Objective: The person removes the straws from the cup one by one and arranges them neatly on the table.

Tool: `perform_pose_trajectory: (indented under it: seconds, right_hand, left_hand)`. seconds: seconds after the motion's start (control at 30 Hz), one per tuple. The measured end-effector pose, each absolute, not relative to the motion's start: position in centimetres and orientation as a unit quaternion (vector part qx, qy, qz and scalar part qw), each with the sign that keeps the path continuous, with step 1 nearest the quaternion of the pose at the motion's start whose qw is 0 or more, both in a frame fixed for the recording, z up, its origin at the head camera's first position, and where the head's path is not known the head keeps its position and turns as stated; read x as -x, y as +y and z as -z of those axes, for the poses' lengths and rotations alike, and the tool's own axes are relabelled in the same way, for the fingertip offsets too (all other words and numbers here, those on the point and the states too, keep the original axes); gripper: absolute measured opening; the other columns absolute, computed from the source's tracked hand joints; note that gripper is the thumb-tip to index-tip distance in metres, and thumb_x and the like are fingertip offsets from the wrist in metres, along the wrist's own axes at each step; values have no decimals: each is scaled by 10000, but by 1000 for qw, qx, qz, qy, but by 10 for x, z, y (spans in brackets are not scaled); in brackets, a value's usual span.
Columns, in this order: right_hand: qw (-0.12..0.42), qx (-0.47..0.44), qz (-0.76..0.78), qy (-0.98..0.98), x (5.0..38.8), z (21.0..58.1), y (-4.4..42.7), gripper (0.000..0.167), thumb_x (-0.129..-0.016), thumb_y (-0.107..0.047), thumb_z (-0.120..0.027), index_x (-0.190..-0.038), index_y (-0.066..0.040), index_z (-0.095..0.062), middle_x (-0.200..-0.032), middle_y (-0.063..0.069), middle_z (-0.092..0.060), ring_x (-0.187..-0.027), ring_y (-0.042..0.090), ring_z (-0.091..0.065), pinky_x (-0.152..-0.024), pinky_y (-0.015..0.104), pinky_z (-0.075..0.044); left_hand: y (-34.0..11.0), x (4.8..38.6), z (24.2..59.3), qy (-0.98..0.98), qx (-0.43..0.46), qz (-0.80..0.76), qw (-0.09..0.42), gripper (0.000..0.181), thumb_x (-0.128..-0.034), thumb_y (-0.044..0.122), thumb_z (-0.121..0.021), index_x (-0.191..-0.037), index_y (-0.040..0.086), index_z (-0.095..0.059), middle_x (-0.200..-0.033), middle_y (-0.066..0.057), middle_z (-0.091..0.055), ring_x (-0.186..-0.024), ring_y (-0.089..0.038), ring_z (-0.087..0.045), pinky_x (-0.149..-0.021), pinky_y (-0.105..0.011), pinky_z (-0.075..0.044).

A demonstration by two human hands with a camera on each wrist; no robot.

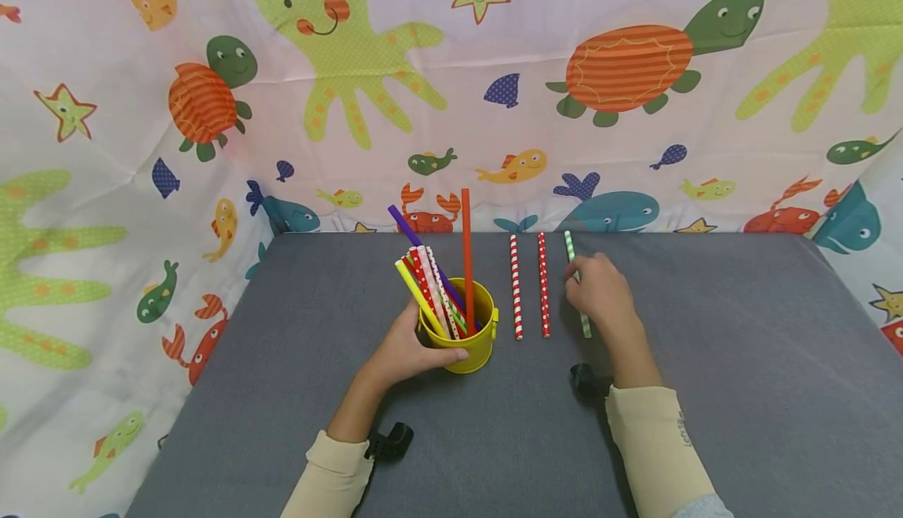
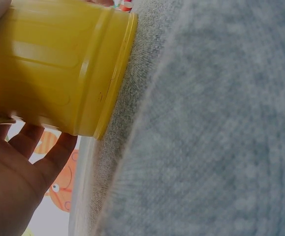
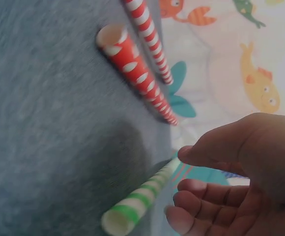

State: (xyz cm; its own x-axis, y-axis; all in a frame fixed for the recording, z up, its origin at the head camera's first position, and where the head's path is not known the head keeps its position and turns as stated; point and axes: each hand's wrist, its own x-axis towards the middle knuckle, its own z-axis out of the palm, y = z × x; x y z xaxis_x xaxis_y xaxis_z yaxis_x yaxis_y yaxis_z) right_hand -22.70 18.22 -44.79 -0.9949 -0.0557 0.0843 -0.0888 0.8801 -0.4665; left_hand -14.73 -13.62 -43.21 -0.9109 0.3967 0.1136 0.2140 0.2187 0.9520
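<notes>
Dark lettering (image 1: 684, 429) on right sleeve (image 1: 652, 447) (illegible)

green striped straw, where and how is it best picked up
Pinch the green striped straw near its middle, probably from above and its right: it is thin, lies running front to back, and the red spotted straw is on its left.

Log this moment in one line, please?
left hand: holds yellow round bucket of colourful straws | right hand: at green-white striped straw, grip unclear | nearby: red-white striped straw, white-patterned red straw
</notes>
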Motion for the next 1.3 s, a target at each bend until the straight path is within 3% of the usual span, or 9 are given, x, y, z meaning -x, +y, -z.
perform_pose_trajectory:
  seconds: [0.43, 0.7, 0.77, 0.83, 0.97, 1.13, 1.3]
  right_hand:
    - [129, -138, -308, -933, 204, 407, 126, 158, -926, -80, -641, -1034, -10, -733, -927, 118, -618, -792, 263, -549, -698, 417, -527]
    - [266, -262, -337, -865, 187, 399, 91, 137, -875, 4, -665, -996, 7, -729, -863, 92, -640, -735, 223, -544, -665, 353, -532]
    - [276, -282, -341, -853, 185, 401, 85, 208, -870, 2, -673, -1074, 18, -713, -941, 109, -656, -808, 238, -573, -724, 372, -542]
    - [266, -304, -341, -849, 184, 402, 78, 341, -878, -44, -687, -1213, 14, -669, -1135, 131, -660, -990, 263, -596, -859, 418, -531]
    - [234, -350, -330, -845, 181, 405, 68, 618, -892, -184, -703, -1449, -16, -493, -1525, 126, -437, -1353, 303, -425, -1086, 505, -384]
    - [240, -381, -311, -837, 176, 407, 58, 701, -900, -268, -672, -1509, -35, -414, -1619, 95, -288, -1441, 327, -295, -1117, 564, -313]
    - [238, -417, -302, -824, 174, 406, 49, 722, -932, -305, -638, -1541, -39, -357, -1640, 83, -236, -1484, 357, -194, -1078, 623, -329]
  left_hand:
    - [-136, 148, 433, 782, -189, -588, 85, 880, -773, 96, -867, -1481, 57, -345, -1343, -85, -522, -1202, -212, -525, -1074, -429, -394]
    - [-136, 148, 434, 781, -193, -589, 77, 893, -772, 103, -869, -1488, 66, -337, -1341, -87, -527, -1188, -202, -538, -1066, -443, -406]
    - [-136, 148, 434, 779, -196, -591, 76, 896, -777, 106, -867, -1493, 70, -329, -1345, -94, -528, -1184, -194, -547, -1059, -434, -418]
    - [-136, 148, 435, 775, -205, -593, 74, 908, -777, 104, -867, -1500, 63, -320, -1357, -124, -527, -1181, -198, -556, -1052, -426, -430]
    - [-137, 149, 436, 770, -224, -594, 67, 950, -774, 83, -862, -1525, 48, -281, -1365, -146, -520, -1163, -222, -573, -1029, -383, -455]
    - [-137, 150, 436, 766, -244, -592, 60, 985, -773, 64, -846, -1547, 34, -238, -1370, -163, -499, -1143, -236, -567, -1007, -355, -474]
    - [-137, 151, 439, 773, -243, -585, 44, 1007, -763, 84, -841, -1559, 44, -226, -1454, -124, -443, -1198, -223, -515, -1049, -425, -438]
